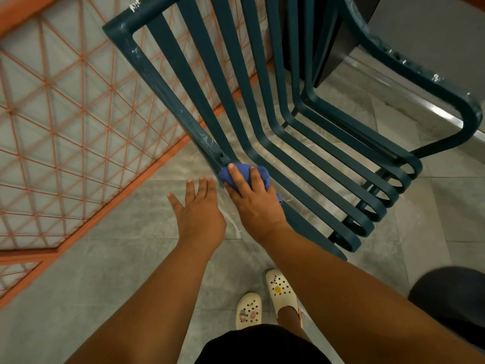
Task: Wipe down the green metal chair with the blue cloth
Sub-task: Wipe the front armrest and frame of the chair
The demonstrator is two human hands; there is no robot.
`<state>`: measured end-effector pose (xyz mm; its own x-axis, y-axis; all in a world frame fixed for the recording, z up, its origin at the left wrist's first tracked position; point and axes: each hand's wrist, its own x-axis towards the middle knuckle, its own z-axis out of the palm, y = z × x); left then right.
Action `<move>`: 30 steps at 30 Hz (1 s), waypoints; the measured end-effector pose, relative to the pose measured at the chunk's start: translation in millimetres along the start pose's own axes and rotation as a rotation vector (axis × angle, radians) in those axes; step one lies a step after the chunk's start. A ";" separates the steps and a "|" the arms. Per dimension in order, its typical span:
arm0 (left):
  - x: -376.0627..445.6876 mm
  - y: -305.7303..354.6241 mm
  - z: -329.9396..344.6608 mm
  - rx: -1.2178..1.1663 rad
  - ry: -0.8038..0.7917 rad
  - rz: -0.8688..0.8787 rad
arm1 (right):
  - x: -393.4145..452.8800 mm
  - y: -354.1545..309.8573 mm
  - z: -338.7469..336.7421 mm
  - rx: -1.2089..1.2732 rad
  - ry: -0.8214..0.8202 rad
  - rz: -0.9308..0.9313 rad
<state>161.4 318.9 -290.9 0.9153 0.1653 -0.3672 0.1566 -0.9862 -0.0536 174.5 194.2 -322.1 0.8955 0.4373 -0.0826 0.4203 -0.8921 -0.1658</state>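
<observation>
The right hand (252, 195) presses the bunched blue cloth (258, 174) around the green chair's (262, 106) side rail while the left hand (196, 208) hovers open and empty, so a hard push might tip or slide the unsteadied chair.

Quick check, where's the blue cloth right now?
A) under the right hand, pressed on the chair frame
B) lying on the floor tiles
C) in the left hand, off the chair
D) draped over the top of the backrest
A: the blue cloth is bunched under the right hand against the green chair frame's side rail, while the left hand is open and empty beside it.
</observation>
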 end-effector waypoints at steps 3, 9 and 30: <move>0.2 3.4 -0.8 -0.011 -0.001 0.009 | -7.0 7.4 9.2 0.082 0.103 0.012; 2.8 3.3 -6.7 -0.062 0.036 0.063 | -12.1 24.5 -6.6 0.561 0.099 0.244; -1.9 1.2 -11.2 -0.143 0.027 0.018 | 1.4 12.0 -7.0 0.476 0.176 0.215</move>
<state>164.0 317.6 -279.8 0.9279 0.1500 -0.3413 0.1897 -0.9781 0.0861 181.8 183.3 -317.3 0.9821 0.1884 -0.0049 0.1488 -0.7913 -0.5930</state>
